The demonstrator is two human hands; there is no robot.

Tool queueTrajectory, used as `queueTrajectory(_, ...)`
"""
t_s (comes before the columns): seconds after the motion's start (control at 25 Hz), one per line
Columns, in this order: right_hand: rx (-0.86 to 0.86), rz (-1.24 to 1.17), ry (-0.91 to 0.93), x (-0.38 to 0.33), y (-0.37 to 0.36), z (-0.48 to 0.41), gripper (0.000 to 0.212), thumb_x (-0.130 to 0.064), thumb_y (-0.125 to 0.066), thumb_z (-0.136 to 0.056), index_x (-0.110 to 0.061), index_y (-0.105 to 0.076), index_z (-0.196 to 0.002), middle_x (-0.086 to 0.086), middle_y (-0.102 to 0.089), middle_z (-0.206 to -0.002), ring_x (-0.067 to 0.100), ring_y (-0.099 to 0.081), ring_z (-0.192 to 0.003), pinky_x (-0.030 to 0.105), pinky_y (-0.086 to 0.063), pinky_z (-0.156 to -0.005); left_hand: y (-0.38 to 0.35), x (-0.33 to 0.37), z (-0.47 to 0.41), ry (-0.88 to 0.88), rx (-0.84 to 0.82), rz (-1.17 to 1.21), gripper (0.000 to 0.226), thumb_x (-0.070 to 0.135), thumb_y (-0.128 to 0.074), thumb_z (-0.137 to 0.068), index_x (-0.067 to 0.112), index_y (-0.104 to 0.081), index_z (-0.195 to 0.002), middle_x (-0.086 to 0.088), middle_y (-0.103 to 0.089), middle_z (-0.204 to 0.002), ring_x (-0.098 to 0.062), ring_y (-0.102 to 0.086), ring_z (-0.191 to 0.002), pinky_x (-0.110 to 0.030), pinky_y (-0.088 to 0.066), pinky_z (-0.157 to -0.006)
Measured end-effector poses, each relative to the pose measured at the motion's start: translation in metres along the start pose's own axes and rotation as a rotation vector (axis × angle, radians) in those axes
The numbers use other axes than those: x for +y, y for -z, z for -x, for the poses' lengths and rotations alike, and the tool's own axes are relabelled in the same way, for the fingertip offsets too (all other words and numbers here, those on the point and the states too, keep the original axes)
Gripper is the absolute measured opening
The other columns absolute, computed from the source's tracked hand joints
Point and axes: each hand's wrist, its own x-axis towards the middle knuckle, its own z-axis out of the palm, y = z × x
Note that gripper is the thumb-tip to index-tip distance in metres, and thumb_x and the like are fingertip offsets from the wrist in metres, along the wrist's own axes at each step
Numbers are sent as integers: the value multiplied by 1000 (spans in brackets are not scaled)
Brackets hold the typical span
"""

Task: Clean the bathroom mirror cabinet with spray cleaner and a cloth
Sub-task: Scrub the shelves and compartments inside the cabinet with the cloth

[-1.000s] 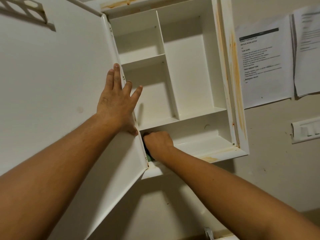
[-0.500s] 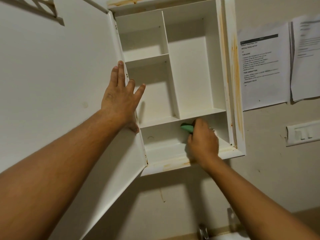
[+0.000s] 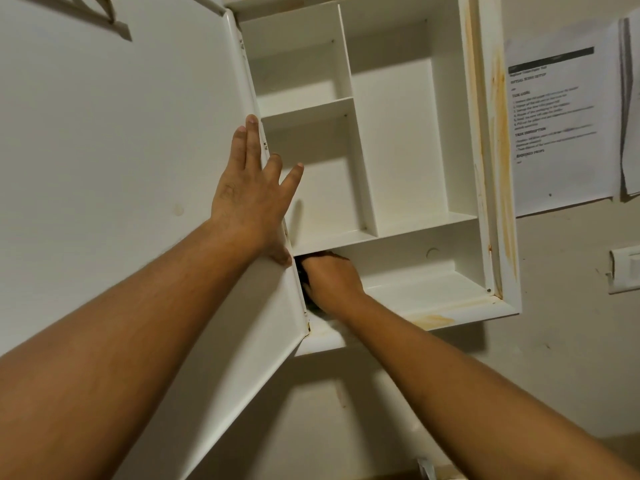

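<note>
Right hand [image 3: 332,284]: knuckles up, fingers curled down on a dark cloth [image 3: 307,296]. Cloth was mostly hidden under the hand and in shadow, so only a sliver showed at the hand's left side. Colour not readable.

The hand and cloth sat in the far left corner of the cabinet's bottom compartment [image 3: 433,287], tight against the hinge side, just under the wide shelf [image 3: 381,237].

Left hand [image 3: 251,199]: open, fingers straight and pointing up, palm flat on the inner face of the door [image 3: 121,168] at its hinged edge. Two fingers overhung the edge, thumb pressed low on it.

The door was swung wide to the left. The cabinet [image 3: 486,168] was white, with two small stacked compartments on the left, one tall one on the right and the wide one below.

Orange-brown stains ran down the right frame [image 3: 500,116], with another patch on the bottom lip [image 3: 433,320].

On the wall [image 3: 571,358] to the right were a printed sheet [image 3: 561,133], a second sheet [image 3: 630,116] at the picture edge, and a switch plate [image 3: 625,271] lower down.
</note>
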Motion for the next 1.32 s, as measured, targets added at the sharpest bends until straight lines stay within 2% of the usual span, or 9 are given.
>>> queueTrajectory(0.32,-371,463,250,0,15,3,10,-23,-68,-91,-17,-68,-99,1,-68,-93,24,-62,-72,33,-45,-62,0,-1,3,2,-1,18,153,105,-48,-49,22,8,-163,-15,-20,-167,-61,19,-147,-65,2,-122)
queueTrajectory(0.56,-326,621,-104,40,60,24,17,-18,-58,-97,-14,-64,-113,3,-68,-103,23,-68,-89,33,-45,-65,4,-2,3,1,-18,30,151,103,-51,-51,22,7,-164,-16,-21,-167,-61,18,-147,-66,3,-122)
queueTrajectory(0.68,-93,504,-339,74,87,49,31,-17,-67,-91,-15,-59,-121,5,-64,-108,26,-67,-90,37,-51,-69,3,-1,2,4,-20,16,151,104,-51,-50,22,7,-164,-17,-21,-167,-62,17,-147,-67,3,-122)
queueTrajectory(0.8,153,263,-443,73,85,71,43,-19,-72,-89,-15,-51,-126,8,-58,-117,30,-63,-96,40,-52,-75,3,0,2,6,-20,18,152,104,-51,-49,22,7,-164,-17,-21,-167,-63,17,-147,-67,3,-122)
queueTrajectory(0.88,236,33,-540,51,70,62,31,-18,-67,-93,-13,-54,-121,6,-57,-118,28,-61,-100,35,-48,-76,2,0,1,12,-19,16,152,104,-51,-49,22,7,-164,-17,-21,-167,-63,17,-146,-66,3,-122)
queueTrajectory(0.96,169,-240,-606,16,44,43,19,-14,-62,-95,-13,-61,-114,6,-61,-116,27,-61,-101,31,-42,-74,2,0,2,11,-28,17,153,104,-50,-48,23,7,-164,-17,-21,-167,-62,19,-146,-66,3,-122)
queueTrajectory(1.16,-173,-69,-124,-7,4,18,21,-7,-71,-82,-15,-74,-101,6,-70,-97,29,-61,-94,32,-43,-68,-1,-1,1,10,-13,-1,153,106,-47,-48,22,9,-163,-15,-20,-167,-62,19,-146,-65,3,-122)
queueTrajectory(1.24,-281,156,77,13,13,16,18,-13,-72,-82,-16,-75,-99,4,-68,-94,27,-61,-93,32,-43,-66,1,-2,2,6,-23,4,153,106,-46,-48,22,10,-163,-14,-18,-168,-62,19,-147,-65,3,-122)
queueTrajectory(1.32,-331,300,136,36,27,22,17,-24,-70,-86,-20,-75,-101,1,-68,-95,26,-62,-92,32,-45,-67,2,-1,1,2,-17,14,153,106,-47,-49,22,10,-163,-15,-17,-168,-61,19,-147,-65,3,-122)
